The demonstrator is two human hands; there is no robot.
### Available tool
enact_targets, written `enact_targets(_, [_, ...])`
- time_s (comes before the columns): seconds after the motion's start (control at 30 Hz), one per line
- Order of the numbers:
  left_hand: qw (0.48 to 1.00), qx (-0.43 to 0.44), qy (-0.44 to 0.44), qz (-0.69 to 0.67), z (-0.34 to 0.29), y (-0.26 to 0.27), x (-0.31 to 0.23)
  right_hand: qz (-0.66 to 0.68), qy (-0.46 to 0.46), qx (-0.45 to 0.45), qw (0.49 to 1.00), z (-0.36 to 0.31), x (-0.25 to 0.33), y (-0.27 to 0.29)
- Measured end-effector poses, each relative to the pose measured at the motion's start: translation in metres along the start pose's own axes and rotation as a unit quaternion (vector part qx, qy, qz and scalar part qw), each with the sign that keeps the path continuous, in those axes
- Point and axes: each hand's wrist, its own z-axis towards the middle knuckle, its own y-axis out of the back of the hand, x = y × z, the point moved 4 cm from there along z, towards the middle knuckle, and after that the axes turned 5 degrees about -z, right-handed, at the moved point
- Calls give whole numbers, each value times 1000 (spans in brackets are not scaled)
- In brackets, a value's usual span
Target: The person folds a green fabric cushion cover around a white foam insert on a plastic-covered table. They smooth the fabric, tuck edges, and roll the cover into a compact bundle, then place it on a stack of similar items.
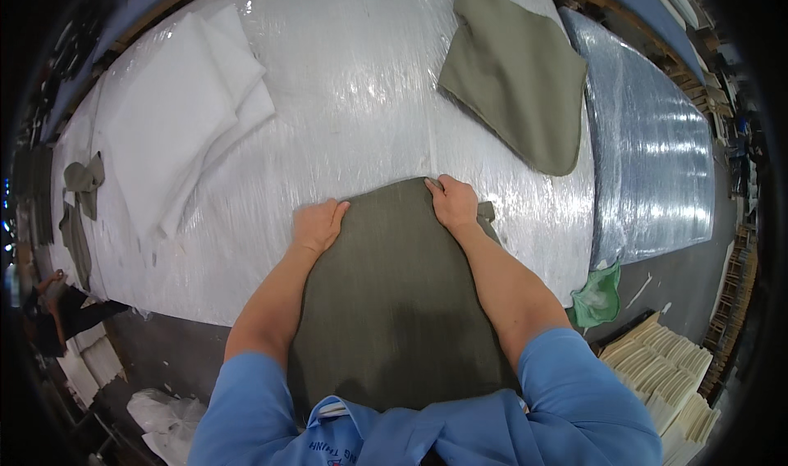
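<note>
A dark olive cloth (394,294) hung or lay between the person's forearms, spreading from the near edge of the table (353,113) back toward the blue shirt (583,384). Its far edge bowed slightly upward between the two hands. The left hand (318,224) had hold of the far left corner, its fingers curled in and the thumb toward the cloth; the right hand (454,202) pinched the far right corner, thumb and fingers closed on the edge. Just beside the right wrist, a small olive piece (486,212) showed, partly hidden by the arm.

The table was covered in shiny clear film over white. On its far right lay a second olive panel (517,80), flat, with a rounded near end. On the far left rested overlapping white sheets (180,113), and left of those, olive scraps (82,179). To the right of the table was a blue-grey film-wrapped block (652,138), with a green bag (597,295) near its lower corner. At the near right were stacked cream pieces (657,363).
</note>
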Motion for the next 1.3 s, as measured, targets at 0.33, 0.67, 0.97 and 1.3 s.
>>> enact_targets(0.33, [998, -56, -23, 4, -11, 2, -1, 2, 48, -52, 998, 2, 7, 9])
enact_targets(0.67, [1000, -18, -3, -13, -11, -7, 4, -11, 32, -24, 999, 8, -1, -5])
enact_targets(0.97, [998, -63, -15, 15, -13, 3, -4, -9, 66, -75, 995, 1, 1, 1])
enact_targets(1.3, [999, -26, -34, 34, -2, 0, -5, -19, 70, -82, 994, 14, 2, 1])
